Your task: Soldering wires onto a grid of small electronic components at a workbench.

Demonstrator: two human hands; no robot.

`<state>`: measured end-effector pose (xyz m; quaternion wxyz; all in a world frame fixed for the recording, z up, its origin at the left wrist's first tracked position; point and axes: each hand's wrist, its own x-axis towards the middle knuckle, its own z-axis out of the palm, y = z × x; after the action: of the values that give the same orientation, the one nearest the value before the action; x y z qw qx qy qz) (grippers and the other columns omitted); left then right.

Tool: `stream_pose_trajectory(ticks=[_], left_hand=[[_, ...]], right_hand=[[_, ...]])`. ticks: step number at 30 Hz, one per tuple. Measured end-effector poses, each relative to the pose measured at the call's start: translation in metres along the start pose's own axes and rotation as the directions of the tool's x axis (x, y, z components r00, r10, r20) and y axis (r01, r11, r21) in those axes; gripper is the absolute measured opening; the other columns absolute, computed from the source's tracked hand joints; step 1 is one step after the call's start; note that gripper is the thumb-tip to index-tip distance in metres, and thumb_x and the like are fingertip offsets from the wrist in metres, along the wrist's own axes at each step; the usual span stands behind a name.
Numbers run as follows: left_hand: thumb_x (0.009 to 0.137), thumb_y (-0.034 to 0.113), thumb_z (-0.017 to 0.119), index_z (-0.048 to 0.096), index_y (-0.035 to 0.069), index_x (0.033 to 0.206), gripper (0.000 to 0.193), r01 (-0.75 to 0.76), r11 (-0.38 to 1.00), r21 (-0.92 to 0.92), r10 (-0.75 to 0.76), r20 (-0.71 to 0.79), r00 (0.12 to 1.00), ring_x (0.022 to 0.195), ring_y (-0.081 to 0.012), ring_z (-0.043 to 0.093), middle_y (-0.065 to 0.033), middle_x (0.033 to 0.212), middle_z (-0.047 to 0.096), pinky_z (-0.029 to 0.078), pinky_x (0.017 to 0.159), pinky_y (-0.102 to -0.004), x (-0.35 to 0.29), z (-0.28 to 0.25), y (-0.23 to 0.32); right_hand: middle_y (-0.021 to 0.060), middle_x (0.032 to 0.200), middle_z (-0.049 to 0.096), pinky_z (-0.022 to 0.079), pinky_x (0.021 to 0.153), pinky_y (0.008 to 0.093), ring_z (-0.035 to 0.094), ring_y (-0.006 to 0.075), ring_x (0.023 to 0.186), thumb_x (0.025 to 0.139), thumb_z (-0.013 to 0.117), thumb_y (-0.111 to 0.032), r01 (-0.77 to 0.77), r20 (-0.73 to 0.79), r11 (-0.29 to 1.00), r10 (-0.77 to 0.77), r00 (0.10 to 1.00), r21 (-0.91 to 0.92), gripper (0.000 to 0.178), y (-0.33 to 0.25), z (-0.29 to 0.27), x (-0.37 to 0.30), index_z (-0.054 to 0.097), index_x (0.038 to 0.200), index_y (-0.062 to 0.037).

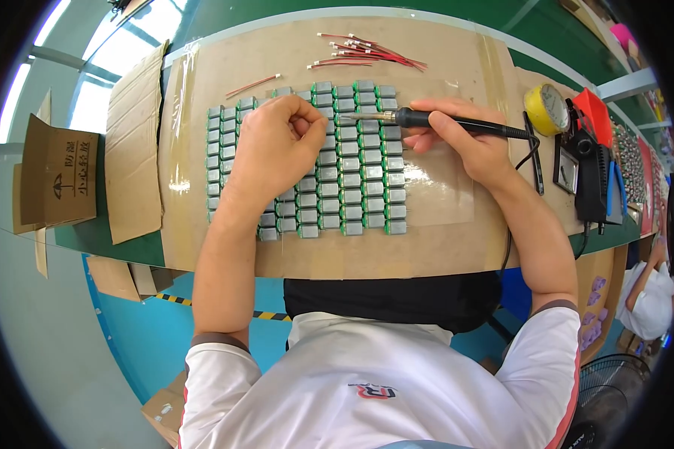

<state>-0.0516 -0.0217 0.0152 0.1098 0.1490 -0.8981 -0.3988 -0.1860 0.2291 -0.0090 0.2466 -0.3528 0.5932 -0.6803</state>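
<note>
Rows of small grey blocks on green circuit boards (350, 179) lie packed side by side on the brown sheet-covered table. Over their left and middle rows, my left hand (277, 146) is closed in a pinch; whatever its fingertips hold is too small or hidden to make out. My right hand (464, 142), at the right edge of the rows, grips a black soldering iron (418, 118). The iron's metal tip points left and reaches an upper-middle board, close to my left fingertips. Beyond the boards lie a bundle of red-and-black wires with white connectors (367, 52) and one separate wire (253, 86).
On the left stand an open cardboard box (75, 176) and a cardboard sheet (135, 142). To the right are a yellow tape roll (546, 109), a black device (593, 176), a red holder (594, 116) and many small metal parts (627, 161). Another person (644, 299) is at far right.
</note>
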Motion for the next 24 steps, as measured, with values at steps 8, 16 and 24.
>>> stream_pose_trajectory(ticks=[8, 16, 24], left_hand=[[0.084, 0.01, 0.073, 0.071, -0.003, 0.084, 0.013, -0.045, 0.998, 0.036, 0.045, 0.008, 0.999, 0.063, -0.022, 0.066, -0.0126, 0.073, 0.07, 0.053, 0.064, -0.0344, 0.0007, -0.0011, 0.0016], [0.086, 0.011, 0.074, 0.072, -0.001, 0.088, 0.013, -0.06, 0.997, 0.044, 0.059, 0.028, 0.998, 0.063, -0.0079, 0.052, -0.0009, 0.072, 0.066, 0.045, 0.06, -0.0249, 0.0017, 0.0006, -0.0018], [0.085, 0.012, 0.073, 0.071, -0.002, 0.085, 0.014, -0.069, 0.995, 0.067, 0.068, 0.023, 0.997, 0.067, -0.0259, 0.067, -0.0129, 0.076, 0.071, 0.054, 0.067, -0.037, -0.0003, -0.0002, 0.0019]], right_hand=[[0.0123, 0.097, 0.076, 0.061, 0.081, 0.028, 0.074, 0.0149, 0.082, 0.102, 0.063, -0.008, -0.044, 0.012, 0.998, 0.044, 0.999, -0.04, 0.025, 0.0009, 0.0007, 0.001, 0.071, 0.122, 0.0051], [0.0109, 0.096, 0.075, 0.061, 0.079, 0.0268, 0.073, 0.0135, 0.082, 0.102, 0.063, -0.008, -0.05, 0.007, 0.998, 0.051, 0.999, -0.044, 0.024, 0.0016, 0.0015, 0.0019, 0.071, 0.12, 0.0046], [0.0107, 0.098, 0.075, 0.061, 0.079, 0.0268, 0.073, 0.0138, 0.082, 0.101, 0.063, -0.007, -0.038, 0.023, 0.998, 0.039, 0.999, -0.045, 0.023, 0.0021, 0.0006, 0.0017, 0.071, 0.12, 0.0045]])
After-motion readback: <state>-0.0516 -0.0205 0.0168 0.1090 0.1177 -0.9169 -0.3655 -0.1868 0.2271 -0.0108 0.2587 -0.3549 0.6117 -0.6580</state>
